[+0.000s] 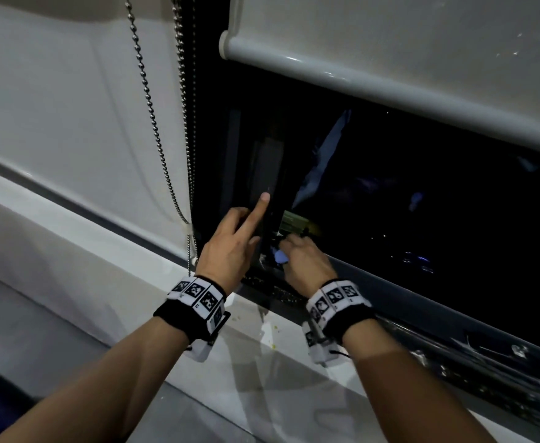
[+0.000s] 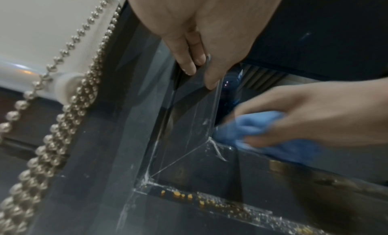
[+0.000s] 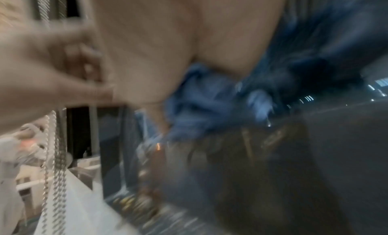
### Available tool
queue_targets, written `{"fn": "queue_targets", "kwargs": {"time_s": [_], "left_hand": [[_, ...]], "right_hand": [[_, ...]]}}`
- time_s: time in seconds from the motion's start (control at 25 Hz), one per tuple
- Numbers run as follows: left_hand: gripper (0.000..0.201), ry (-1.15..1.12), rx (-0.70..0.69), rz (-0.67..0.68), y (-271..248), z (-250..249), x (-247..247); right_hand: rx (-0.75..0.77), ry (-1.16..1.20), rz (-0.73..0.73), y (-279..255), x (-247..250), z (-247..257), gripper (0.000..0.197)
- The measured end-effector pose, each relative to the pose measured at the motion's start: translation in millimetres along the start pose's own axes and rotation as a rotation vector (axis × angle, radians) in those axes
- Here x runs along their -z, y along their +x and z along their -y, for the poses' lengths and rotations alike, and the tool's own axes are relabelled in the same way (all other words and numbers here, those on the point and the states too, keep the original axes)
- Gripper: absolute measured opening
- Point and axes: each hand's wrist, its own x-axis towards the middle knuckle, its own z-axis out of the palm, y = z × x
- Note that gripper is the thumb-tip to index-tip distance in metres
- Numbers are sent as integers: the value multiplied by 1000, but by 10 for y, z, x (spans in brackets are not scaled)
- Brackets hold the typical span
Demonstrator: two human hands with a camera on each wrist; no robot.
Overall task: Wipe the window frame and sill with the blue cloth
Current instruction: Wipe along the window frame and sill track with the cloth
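Right hand (image 1: 307,263) grip is clamping the bunched blue cloth (image 2: 270,135), fingers curled around it, and is working it into the bottom-left corner of the window frame (image 2: 189,155), where the vertical channel meets the bottom track. Both the cloth and the hand are reading blurred in the wrist views, so I'm judging a scrub stroke is in progress. Left hand (image 1: 230,247) is not gripping anything: index finger is lying extended up the dark vertical frame member, and in the left wrist view the other fingertips (image 2: 189,67) are pressing on a thin dark strip of the frame just above the corner, which looks like bracing or holding the strip aside. Progress, as a judgement: early to mid. Yellowish crumbs and whitish grit (image 2: 189,196) are lying along the bottom track just outward of the cloth, so that run is not yet done. The white sill (image 1: 198,378) is also showing a few small yellow specks near its frame edge between the wrists, so it is looking unwiped there. The right-hand stretch of the bottom track is looking scuffed and dusty too. The bead chain (image 1: 153,100) is hanging just left of the frame, clear of both hands. Roller blind (image 1: 390,75) is covering the upper window, so I cannot tell the state of the upper frame.
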Motion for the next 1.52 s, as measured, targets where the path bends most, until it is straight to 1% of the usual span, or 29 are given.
{"fn": "queue_targets", "kwargs": {"time_s": [0.08, 0.12, 0.16, 0.2, 0.28, 0.32, 0.36, 0.44, 0.48, 0.52, 0.56, 0.6, 0.64, 0.68, 0.76, 0.8, 0.84, 0.92, 0.96, 1.0, 1.08, 1.16, 1.2, 1.28, 1.32, 1.36, 1.44, 1.48, 1.52], "left_hand": [[88, -2, 13, 9, -7, -3, 10], [88, 3, 14, 8, -8, -8, 18], [87, 7, 12, 12, -7, -8, 13], [87, 7, 9, 16, -5, -9, 13], [87, 3, 7, 20, -7, -8, 19], [87, 2, 6, 23, -4, -1, 21], [87, -1, 6, 25, -5, 0, 20], [87, -13, 2, 29, -3, 3, 17], [87, -15, -1, 28, -1, 2, 13], [87, -13, -3, 25, 4, 5, 15], [88, -10, -3, 24, 2, 9, 12], [88, -7, -3, 20, -2, 3, 8], [89, -5, -4, 16, -5, -2, 3], [89, 0, -5, 17, -5, -2, 2], [90, 18, -19, 27, -2, 25, 4], [89, 26, -22, 28, -3, 31, 6], [89, 29, -17, 23, 12, 32, 7], [87, 15, 0, 23, 11, 11, 10], [86, 8, -4, 19, 0, 3, 1], [85, 2, -8, 12, -6, 4, -5], [84, -7, 3, -1, -3, 12, -24], [84, -17, 10, -13, -7, 1, -40], [85, -19, 8, -15, -11, -7, -38], [84, -13, 2, -3, -5, 6, -31], [84, -6, 2, 1, -4, 9, -30], [83, -4, 9, 3, -1, 8, -23], [80, -23, 31, 5, -1, 0, -14], [78, -34, 31, 4, -6, -2, -17], [77, -38, 25, 4, -11, 2, -22]], "right_hand": [[107, 171, 70, -183, 144, -221, 38], [116, 238, 92, -237, 224, -334, 43], [78, 277, 95, -257, 268, -410, 46], [-1, 271, 70, -257, 281, -399, 46], [-187, 142, 0, -181, 196, -207, 45], [-235, 69, -18, -145, 162, -60, 41], [-199, 49, -22, -129, 134, 37, 36], [-1, 196, 21, -159, 225, 105, 25], [57, 263, 36, -162, 315, 49, 24], [45, 241, 13, -128, 390, -21, 24], [-18, 141, -37, -75, 428, -86, 26], [-109, -13, -82, -29, 427, -117, 28], [-172, -141, -95, 27, 384, -94, 27], [-193, -223, -83, 98, 289, -32, 25], [-175, -271, -67, 215, 111, 106, 23], [-143, -236, -59, 238, 129, 115, 22], [-114, -165, -14, 241, 215, 70, 20], [-29, 65, 140, 121, 449, -129, 20], [5, 118, 176, 29, 554, -240, 25], [3, 119, 159, -66, 631, -335, 28], [-24, 22, 64, -142, 623, -434, 23], [-26, -101, 19, -83, 458, -288, 18], [-54, -120, -1, -13, 361, -176, 17], [-151, -96, -38, 151, 206, 0, 16], [-156, -61, -39, 178, 190, 28, 17], [-115, -15, 3, 178, 205, 7, 19], [23, 127, 144, 40, 352, -92, 22], [49, 203, 202, -69, 476, -149, 25], [40, 272, 229, -194, 592, -205, 27]]}}
